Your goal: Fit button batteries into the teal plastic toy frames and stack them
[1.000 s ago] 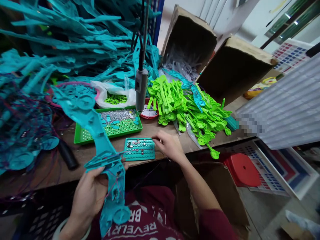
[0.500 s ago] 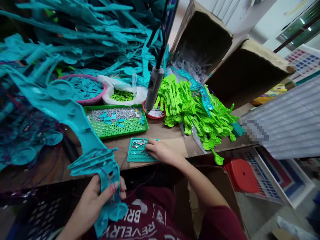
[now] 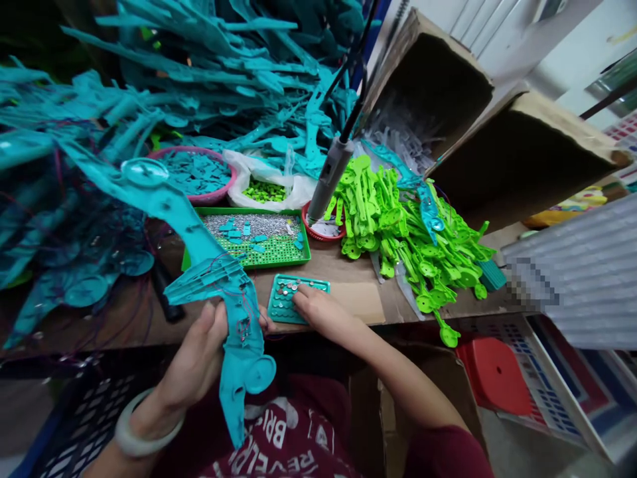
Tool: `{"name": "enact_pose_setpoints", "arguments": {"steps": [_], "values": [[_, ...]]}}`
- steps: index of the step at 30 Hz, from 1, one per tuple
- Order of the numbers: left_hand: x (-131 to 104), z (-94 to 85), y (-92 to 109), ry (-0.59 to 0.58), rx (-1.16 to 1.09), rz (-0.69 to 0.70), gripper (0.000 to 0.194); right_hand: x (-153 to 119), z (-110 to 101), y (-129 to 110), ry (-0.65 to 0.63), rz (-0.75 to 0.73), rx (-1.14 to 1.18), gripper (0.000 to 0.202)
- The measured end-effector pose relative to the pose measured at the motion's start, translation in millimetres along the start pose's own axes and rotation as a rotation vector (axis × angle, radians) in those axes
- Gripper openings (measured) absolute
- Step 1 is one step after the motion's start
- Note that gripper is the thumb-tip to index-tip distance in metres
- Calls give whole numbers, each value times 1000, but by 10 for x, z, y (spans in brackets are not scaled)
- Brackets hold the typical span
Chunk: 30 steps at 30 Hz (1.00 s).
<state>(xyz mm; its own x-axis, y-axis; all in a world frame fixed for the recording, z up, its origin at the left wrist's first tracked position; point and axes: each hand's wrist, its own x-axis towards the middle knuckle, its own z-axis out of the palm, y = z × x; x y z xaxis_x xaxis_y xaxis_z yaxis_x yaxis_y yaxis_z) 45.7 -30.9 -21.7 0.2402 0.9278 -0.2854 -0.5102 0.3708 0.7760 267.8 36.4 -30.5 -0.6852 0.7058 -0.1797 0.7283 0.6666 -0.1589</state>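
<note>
Hands apart from each other. Left hand point(image 3: 199, 348) clamped on the lower half of a long blue plastic part point(image 3: 199, 239), thumb on the near side, fingertips showing past the other edge; the part slants up and away from the hand to the left, a flat disc-shaped end piece below and to the right of the grip. Thin wires point(image 3: 243, 325) cross its inner face just right of the thumb. Pale bracelet point(image 3: 124, 425) on the left wrist. Right hand point(image 3: 326, 315) reaches over a small teal tray point(image 3: 284, 314), fingers bent down among small discs point(image 3: 287, 287); cannot tell whether it pinches one. Flat cardboard point(image 3: 355, 302) lies on the tabletop point(image 3: 343, 269) under and beyond the right wrist. Ahead of both hands: green tray point(image 3: 269, 251) with metal bits and blue pieces. Farther out, beyond the left hand, a pink basket point(image 3: 233, 178) and a white bag point(image 3: 303, 192). Beyond the right hand, a grey tool point(image 3: 331, 179) hangs tilted over a red basket point(image 3: 313, 234); bright green parts point(image 3: 398, 232) are heaped to its right.
</note>
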Motion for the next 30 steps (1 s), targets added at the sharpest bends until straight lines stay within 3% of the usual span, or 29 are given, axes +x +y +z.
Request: {"name": "enact_pose_setpoints", "arguments": {"steps": [2, 5, 8, 11, 15, 17, 20, 24, 27, 30], "values": [[18, 3, -4, -4, -14, -9, 64, 17, -20, 23, 20, 14, 30, 10], [65, 14, -30, 17, 105, -7, 45, -26, -121, -31, 185, 10, 204, 9], [113, 63, -55, 111, 231, -24, 39, -143, -255, -276, 483, -54, 404, 9], [133, 129, -86, 221, 257, -25, 41, -224, -327, -601, 643, -137, 344, 10], [105, 175, -158, 389, 382, -24, 50, -192, -306, -810, 602, -131, 38, 16], [86, 183, -186, 385, 422, -10, 52, -182, -290, -802, 540, -120, 2, 22], [75, 204, -184, 323, 424, -12, 55, -226, -299, -763, 520, -109, 186, 24], [78, 245, -143, 304, 416, -4, 55, -277, -308, -790, 656, -77, 426, 18], [74, 242, -175, 297, 403, 6, 52, -253, -237, -866, 726, -29, 440, 12], [64, 195, -259, 399, 354, -45, 46, -243, -128, -936, 732, 25, 384, 14]]}}
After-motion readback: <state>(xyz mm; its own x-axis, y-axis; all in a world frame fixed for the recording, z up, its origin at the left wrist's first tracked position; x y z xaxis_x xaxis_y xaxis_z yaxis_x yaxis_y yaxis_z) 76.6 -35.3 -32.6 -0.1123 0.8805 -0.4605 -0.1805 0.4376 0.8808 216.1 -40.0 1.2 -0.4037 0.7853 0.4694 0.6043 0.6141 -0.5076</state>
